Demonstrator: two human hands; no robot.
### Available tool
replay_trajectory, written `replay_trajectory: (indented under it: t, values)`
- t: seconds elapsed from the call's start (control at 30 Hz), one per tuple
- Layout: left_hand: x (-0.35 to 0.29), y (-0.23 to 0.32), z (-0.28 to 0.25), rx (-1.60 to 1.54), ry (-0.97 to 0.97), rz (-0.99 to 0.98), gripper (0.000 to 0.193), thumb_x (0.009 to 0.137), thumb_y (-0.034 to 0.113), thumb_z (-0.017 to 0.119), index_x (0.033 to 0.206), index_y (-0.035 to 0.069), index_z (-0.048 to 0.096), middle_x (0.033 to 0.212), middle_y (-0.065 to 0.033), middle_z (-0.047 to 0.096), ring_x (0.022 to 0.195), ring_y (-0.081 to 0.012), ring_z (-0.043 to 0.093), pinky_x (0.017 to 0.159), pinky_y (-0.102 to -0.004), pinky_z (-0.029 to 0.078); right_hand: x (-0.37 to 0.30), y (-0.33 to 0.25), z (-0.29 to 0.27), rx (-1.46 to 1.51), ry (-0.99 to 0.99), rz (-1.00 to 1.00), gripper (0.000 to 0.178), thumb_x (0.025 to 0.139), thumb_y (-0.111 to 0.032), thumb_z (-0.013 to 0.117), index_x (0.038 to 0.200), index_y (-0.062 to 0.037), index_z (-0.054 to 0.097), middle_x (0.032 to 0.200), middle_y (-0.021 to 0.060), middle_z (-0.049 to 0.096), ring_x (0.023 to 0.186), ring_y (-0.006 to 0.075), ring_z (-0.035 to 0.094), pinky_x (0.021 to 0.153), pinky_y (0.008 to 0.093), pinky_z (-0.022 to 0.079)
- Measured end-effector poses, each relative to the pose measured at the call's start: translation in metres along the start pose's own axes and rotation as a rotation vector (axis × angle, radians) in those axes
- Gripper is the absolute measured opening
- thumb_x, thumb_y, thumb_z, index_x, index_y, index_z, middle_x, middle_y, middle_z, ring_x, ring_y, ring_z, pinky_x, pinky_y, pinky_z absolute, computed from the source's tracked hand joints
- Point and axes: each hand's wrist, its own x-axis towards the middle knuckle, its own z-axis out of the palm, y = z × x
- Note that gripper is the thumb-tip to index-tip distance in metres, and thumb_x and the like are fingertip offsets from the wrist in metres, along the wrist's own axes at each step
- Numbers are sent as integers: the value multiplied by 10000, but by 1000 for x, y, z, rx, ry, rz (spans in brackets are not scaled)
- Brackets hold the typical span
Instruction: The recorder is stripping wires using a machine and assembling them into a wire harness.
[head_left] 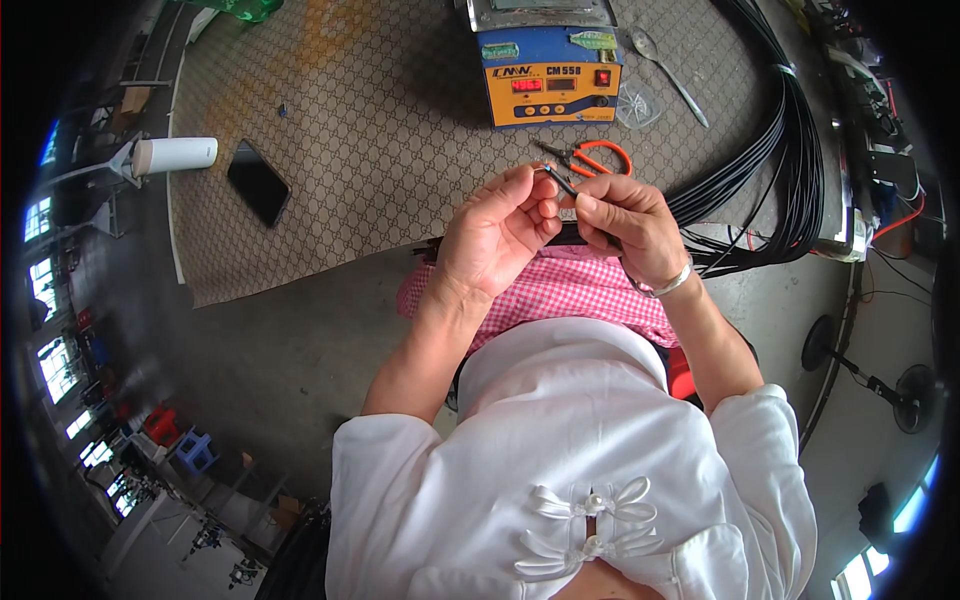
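Pinching blk cable (562, 181) w/ R hand (643, 226) grip, L hand (492, 226) grip on wires (546, 168), partly hidden.

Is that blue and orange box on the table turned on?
On: the box has red digits glowing on its left screen.

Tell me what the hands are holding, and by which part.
A black cable: the right hand pinches it near its end. The left hand is at its thin end wires; whether it grips them is unclear.
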Motion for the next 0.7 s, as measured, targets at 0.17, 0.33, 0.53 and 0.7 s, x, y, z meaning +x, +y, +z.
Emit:
replay_trajectory:
  t: [0.17,0.33,0.53,0.7]
  values:
    - [2,-3,-5,-46,-72,26,197,869,229,523,937,46,551,808,-13,567,727,-111,503,684,-255,420,1,-6,5,20,-4,-5,125,841,-126,575,899,-15,572,637,-25,483,500,31,395,410,168,267]
    - [4,0,3,-51,-24,60,182,863,192,538,975,51,568,801,-16,583,698,-97,526,669,-237,441,6,-20,11,-47,31,-126,119,822,-65,589,931,-22,569,657,-33,502,514,20,420,418,149,290]
    - [4,2,-10,28,116,49,199,875,204,517,977,38,561,749,-3,540,696,-116,513,657,-247,441,36,-66,-5,-390,69,-359,127,811,-63,603,929,-16,592,705,-17,569,527,-4,437,437,129,326]
    - [6,-6,-37,24,189,-7,156,869,163,521,969,50,560,738,4,534,668,-102,511,619,-229,435,79,-110,-14,-867,281,-524,150,787,-109,605,904,-19,633,682,18,619,566,57,537,500,195,414]
